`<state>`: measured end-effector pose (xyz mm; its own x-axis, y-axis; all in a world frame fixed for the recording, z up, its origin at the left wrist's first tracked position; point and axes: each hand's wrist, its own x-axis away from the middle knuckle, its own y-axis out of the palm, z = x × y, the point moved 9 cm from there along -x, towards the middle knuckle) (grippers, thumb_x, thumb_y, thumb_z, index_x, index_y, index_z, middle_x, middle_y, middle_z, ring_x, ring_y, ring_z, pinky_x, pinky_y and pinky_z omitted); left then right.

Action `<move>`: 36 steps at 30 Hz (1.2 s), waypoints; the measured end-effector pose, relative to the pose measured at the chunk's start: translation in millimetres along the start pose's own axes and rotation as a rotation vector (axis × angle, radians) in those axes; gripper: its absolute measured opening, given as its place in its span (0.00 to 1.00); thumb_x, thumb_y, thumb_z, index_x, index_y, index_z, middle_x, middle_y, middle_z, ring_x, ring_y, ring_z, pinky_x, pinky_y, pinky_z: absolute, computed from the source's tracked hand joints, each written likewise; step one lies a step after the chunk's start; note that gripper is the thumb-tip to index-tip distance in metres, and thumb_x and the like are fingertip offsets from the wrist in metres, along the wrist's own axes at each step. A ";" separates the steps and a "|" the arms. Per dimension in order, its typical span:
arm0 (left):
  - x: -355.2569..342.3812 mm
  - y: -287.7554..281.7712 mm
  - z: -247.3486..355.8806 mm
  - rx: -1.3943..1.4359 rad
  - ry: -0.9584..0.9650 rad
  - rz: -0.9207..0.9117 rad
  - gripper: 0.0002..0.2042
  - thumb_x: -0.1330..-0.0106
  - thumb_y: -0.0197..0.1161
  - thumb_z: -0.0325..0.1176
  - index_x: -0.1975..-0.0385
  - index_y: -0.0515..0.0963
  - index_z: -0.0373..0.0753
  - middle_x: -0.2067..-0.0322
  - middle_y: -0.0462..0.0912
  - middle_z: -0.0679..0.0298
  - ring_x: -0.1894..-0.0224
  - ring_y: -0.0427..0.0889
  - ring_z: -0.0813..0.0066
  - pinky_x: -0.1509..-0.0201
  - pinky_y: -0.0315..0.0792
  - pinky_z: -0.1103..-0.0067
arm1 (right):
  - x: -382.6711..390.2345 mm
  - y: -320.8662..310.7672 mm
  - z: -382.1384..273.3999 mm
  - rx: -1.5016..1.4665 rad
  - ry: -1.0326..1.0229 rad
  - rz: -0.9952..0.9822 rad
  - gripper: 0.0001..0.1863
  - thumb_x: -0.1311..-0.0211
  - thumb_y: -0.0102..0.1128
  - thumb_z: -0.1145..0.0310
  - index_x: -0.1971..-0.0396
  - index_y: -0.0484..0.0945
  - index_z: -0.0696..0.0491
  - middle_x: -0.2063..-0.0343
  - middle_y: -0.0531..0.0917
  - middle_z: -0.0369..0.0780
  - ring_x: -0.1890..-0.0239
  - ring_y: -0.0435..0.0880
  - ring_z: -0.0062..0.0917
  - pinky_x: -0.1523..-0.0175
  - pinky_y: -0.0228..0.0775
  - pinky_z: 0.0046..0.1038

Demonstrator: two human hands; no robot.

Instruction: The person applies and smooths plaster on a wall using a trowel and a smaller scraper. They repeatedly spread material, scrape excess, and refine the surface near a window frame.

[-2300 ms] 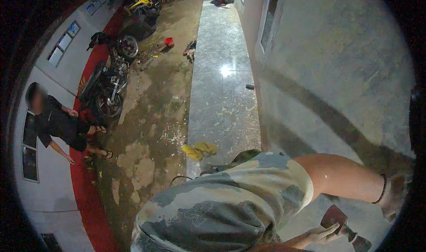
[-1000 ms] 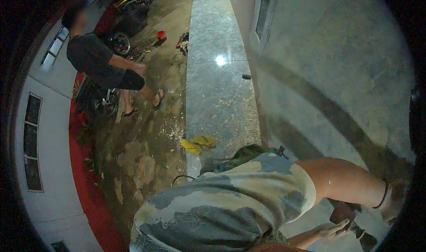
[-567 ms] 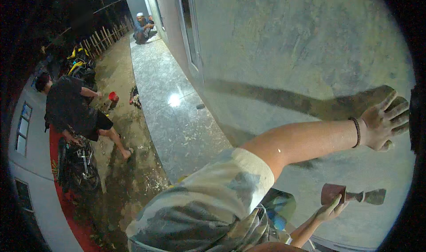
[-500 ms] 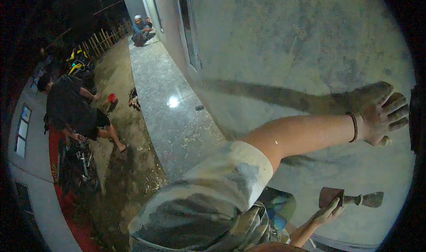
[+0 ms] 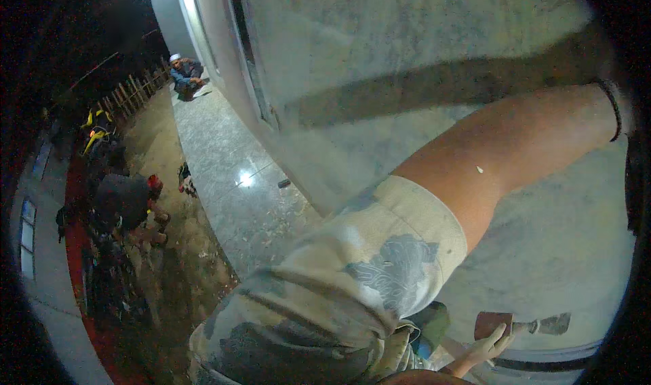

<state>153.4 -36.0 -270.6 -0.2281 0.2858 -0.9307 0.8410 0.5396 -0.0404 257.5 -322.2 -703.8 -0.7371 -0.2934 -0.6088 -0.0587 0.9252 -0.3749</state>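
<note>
My left arm (image 5: 515, 148), in a pale sleeve with grey leaf shapes, stretches across to the grey plastered wall (image 5: 420, 66). A dark band circles the wrist at the right rim; the hand beyond it is cut off. Low on the right, my right hand (image 5: 489, 348) holds a scraper-like tool (image 5: 553, 325) close to the wall. It has a flat reddish-brown piece at the fingers, a narrow neck and a flared grey end. The fingers lie over the reddish piece, and the thumb is hard to make out.
A tiled ledge (image 5: 220, 137) runs along the wall's foot, with a small dark block (image 5: 283, 184) and scattered crumbs. One person (image 5: 184, 78) sits at its far end. On the dirt ground (image 5: 152, 127) another person (image 5: 125, 202) bends beside motorbikes. A stick fence (image 5: 132, 93) stands behind.
The left arm has risen, and its hand, earlier spread near the wall, has left the picture. The right hand and tool have shifted slightly left and down. The person at left has bent lower.
</note>
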 end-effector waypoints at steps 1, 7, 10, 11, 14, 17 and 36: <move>2.2 0.2 0.8 0.002 0.009 -0.004 0.42 0.30 0.52 0.65 0.21 0.57 0.50 0.20 0.54 0.65 0.18 0.47 0.58 0.18 0.36 0.43 | 0.1 0.0 -8.7 -0.012 -0.018 -0.001 0.21 0.22 0.54 0.61 0.42 0.81 0.60 0.31 0.72 0.54 0.27 0.68 0.48 0.28 0.65 0.47; 1.2 -9.5 58.3 0.044 0.118 -0.040 0.43 0.30 0.53 0.66 0.20 0.56 0.49 0.19 0.52 0.66 0.17 0.47 0.61 0.17 0.38 0.47 | -3.3 7.2 -68.6 -0.056 -0.071 0.025 0.15 0.33 0.59 0.71 0.53 0.84 0.64 0.51 0.81 0.49 0.45 0.79 0.41 0.36 0.68 0.40; 36.9 -3.6 77.6 0.015 0.207 -0.224 0.43 0.30 0.53 0.67 0.20 0.54 0.52 0.19 0.50 0.68 0.17 0.43 0.67 0.16 0.40 0.49 | -4.3 10.1 -82.9 -0.134 -0.019 -0.036 0.13 0.36 0.61 0.73 0.58 0.84 0.65 0.57 0.80 0.49 0.51 0.80 0.40 0.43 0.71 0.38; 46.4 -6.5 84.0 -0.038 0.213 -0.267 0.44 0.31 0.53 0.68 0.20 0.53 0.52 0.19 0.49 0.68 0.17 0.42 0.68 0.15 0.39 0.49 | -2.8 6.8 -83.9 -0.153 0.024 -0.037 0.11 0.38 0.62 0.73 0.60 0.84 0.65 0.59 0.79 0.48 0.53 0.79 0.38 0.46 0.71 0.36; 66.2 -17.4 111.1 0.084 0.330 -0.294 0.44 0.29 0.52 0.66 0.18 0.48 0.53 0.18 0.42 0.68 0.16 0.38 0.69 0.15 0.33 0.48 | 4.6 -13.3 -92.0 -0.265 0.069 0.026 0.11 0.38 0.63 0.72 0.61 0.85 0.64 0.59 0.78 0.46 0.54 0.79 0.37 0.47 0.70 0.35; 78.5 -20.9 120.6 0.043 0.388 -0.384 0.44 0.28 0.50 0.66 0.18 0.46 0.51 0.17 0.39 0.68 0.16 0.35 0.69 0.15 0.32 0.49 | 11.2 -25.0 -103.9 -0.198 0.051 0.012 0.12 0.36 0.63 0.71 0.60 0.84 0.64 0.60 0.78 0.47 0.55 0.79 0.37 0.48 0.70 0.35; 139.3 14.9 140.0 2.290 -0.673 -0.701 0.53 0.29 0.25 0.78 0.21 0.49 0.32 0.21 0.53 0.46 0.18 0.50 0.55 0.16 0.47 0.65 | 17.6 -32.6 -116.8 -0.249 -0.022 -0.172 0.14 0.35 0.64 0.66 0.56 0.87 0.59 0.54 0.79 0.49 0.51 0.80 0.41 0.45 0.72 0.39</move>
<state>202.9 -99.1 -451.8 -0.8330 0.1125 -0.5418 -0.1525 -0.9879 0.0294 167.9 -329.5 -620.7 -0.6877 -0.4536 -0.5668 -0.3464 0.8912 -0.2928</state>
